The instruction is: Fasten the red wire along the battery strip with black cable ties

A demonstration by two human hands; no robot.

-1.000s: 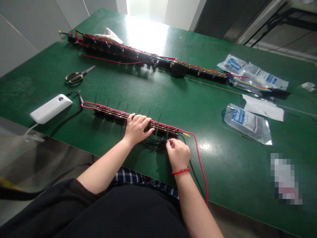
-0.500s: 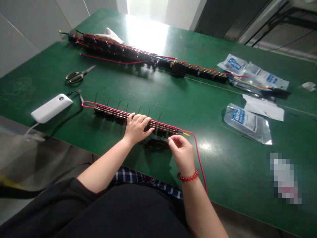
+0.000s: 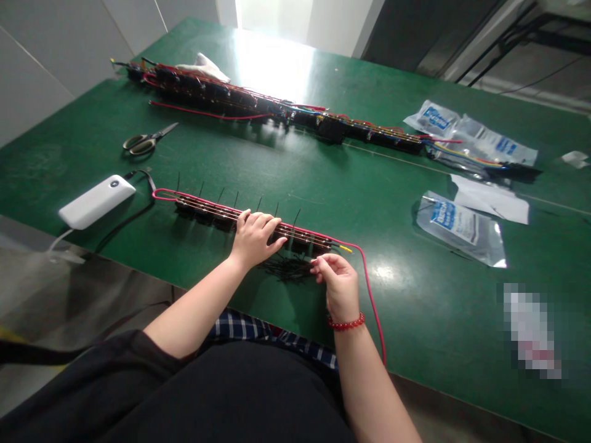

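A long black strip (image 3: 207, 216) with thin rods and a red cable along its top lies near the front edge. Several thin black tails, looking like cable ties, stick up from it. My left hand (image 3: 255, 237) rests across its middle, fingers spread and thumb out. Right of it, my right hand (image 3: 340, 280), with a red bead bracelet, has thumb and fingertips pinched together. These tips meet the right end of a loose pile of thin black cable ties (image 3: 287, 269); whatever is between them is too small to make out. A yellow tip (image 3: 345, 249) pokes out beyond the strip's right end.
A longer wired black assembly (image 3: 330, 129) spans the back of the green table (image 3: 184, 160). Scissors (image 3: 146, 141) and a white power bank (image 3: 96, 202) with cables are on the left. Plastic bags (image 3: 462, 224) and white paper (image 3: 492, 200) lie right. The red cable (image 3: 369, 289) trails toward the front edge.
My right hand has moved slightly down and left, its fingertips now at the pile of cable ties. My left hand stays on the strip.
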